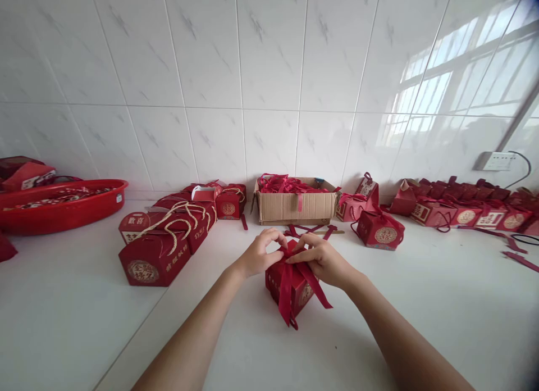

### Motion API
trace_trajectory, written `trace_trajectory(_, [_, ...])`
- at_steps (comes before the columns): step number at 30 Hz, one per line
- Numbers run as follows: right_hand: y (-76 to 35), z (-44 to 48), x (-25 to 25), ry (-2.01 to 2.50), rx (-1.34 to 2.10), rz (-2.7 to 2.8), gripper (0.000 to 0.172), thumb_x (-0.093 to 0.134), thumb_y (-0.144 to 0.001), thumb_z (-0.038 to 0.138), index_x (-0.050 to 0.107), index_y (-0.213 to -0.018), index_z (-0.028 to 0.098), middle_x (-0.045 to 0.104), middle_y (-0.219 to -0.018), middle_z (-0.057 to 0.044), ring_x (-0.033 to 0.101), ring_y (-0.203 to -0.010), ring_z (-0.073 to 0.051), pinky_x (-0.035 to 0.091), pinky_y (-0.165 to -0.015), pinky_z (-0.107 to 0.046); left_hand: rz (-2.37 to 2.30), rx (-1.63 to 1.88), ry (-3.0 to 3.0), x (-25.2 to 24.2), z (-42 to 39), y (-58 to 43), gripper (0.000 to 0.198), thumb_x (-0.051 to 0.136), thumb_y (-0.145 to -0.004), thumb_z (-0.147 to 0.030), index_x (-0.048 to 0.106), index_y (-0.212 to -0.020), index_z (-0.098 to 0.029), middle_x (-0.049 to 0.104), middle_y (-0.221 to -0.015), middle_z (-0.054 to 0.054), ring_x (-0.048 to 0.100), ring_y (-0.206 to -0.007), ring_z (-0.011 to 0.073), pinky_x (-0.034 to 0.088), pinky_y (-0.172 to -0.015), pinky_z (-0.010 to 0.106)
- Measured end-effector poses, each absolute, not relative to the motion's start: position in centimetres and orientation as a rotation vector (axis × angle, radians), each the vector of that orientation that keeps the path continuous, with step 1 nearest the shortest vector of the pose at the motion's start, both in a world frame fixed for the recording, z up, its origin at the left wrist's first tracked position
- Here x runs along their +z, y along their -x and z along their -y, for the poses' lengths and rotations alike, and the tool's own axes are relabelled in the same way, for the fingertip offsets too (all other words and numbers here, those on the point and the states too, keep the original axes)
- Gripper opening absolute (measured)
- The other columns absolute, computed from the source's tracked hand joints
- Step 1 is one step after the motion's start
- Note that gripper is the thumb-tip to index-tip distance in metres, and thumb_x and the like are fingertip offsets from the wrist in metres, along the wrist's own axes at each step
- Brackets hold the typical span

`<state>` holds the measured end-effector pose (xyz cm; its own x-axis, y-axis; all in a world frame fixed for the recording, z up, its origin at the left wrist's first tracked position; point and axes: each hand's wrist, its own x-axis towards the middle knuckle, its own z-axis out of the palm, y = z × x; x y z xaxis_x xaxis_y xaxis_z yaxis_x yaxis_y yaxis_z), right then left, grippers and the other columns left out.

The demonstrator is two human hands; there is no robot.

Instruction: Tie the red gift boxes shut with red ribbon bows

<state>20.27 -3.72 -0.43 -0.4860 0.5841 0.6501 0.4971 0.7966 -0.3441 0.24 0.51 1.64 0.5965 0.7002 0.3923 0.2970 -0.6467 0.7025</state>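
A small red gift box (pixel 278 284) stands on the white counter (pixel 76 312) in front of me, with a dark red ribbon (pixel 287 292) draped over its top and hanging down its front. My left hand (pixel 257 255) pinches the ribbon at the top of the box from the left. My right hand (pixel 322 260) pinches the same ribbon from the right, fingers closed over the box top. Both hands meet above the box.
A cardboard carton (pixel 295 207) of red ribbons sits behind the box against the tiled wall. Red boxes with rope handles (pixel 162 245) lie to the left, a red basin (pixel 59 205) far left. Tied red boxes (pixel 381 229) line the right, below a wall socket (pixel 497 161).
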Motion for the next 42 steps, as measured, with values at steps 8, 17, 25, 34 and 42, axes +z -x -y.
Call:
trace_trajectory(8, [-20.32,3.40,-0.79,0.754,0.130,2.166,0.053,0.040,-0.078,-0.005,0.074,-0.098,0.031,0.064,-0.092,-0.006,0.056,-0.083,-0.017,0.049,-0.071,-0.032,-0.817,0.895,-2.294,1.18,-0.75,-0.38,0.016,0.042,-0.074,-0.015,0.056,-0.076,-0.023,0.055,-0.090,0.001,0.046,-0.101,0.0212,0.033,-0.096,0.035])
trace_trajectory(17, [-20.17,3.43,-0.86,0.748,0.123,2.140,0.054,0.041,-0.077,-0.006,0.074,-0.097,0.031,0.064,-0.092,-0.005,0.057,-0.084,-0.016,0.050,-0.071,-0.031,-0.781,0.944,-2.285,0.94,-0.86,-0.54,0.010,0.043,-0.067,-0.011,0.043,-0.069,-0.021,0.052,-0.085,0.002,0.045,-0.095,0.0207,0.034,-0.092,0.034])
trace_trajectory(25, [-20.18,3.44,-0.89,0.751,0.144,2.136,0.054,0.041,-0.077,-0.006,0.074,-0.098,0.032,0.064,-0.091,-0.005,0.057,-0.085,-0.016,0.050,-0.073,-0.032,-0.708,0.877,-2.242,1.04,-0.66,-0.49,0.013,0.046,-0.072,-0.014,0.055,-0.076,-0.022,0.053,-0.094,0.002,0.045,-0.107,0.0214,0.032,-0.098,0.034])
trace_trajectory(34, [-20.15,3.47,-0.87,0.756,0.154,2.139,0.055,0.041,-0.077,-0.006,0.074,-0.098,0.031,0.064,-0.092,-0.005,0.056,-0.086,-0.017,0.049,-0.074,-0.033,-0.684,0.848,-2.169,1.15,-0.38,-0.55,0.011,0.044,-0.070,-0.014,0.052,-0.070,-0.022,0.054,-0.101,0.002,0.042,-0.111,0.0220,0.030,-0.100,0.035])
trace_trajectory(42, [-20.13,3.34,-0.91,0.738,0.137,2.152,0.053,0.041,-0.077,-0.005,0.074,-0.097,0.032,0.063,-0.092,-0.005,0.057,-0.086,-0.017,0.049,-0.075,-0.033,-0.715,0.835,-2.066,1.49,-0.44,-0.55,0.014,0.049,-0.076,-0.026,0.044,-0.064,-0.020,0.053,-0.104,0.004,0.046,-0.110,0.0235,0.032,-0.099,0.037])
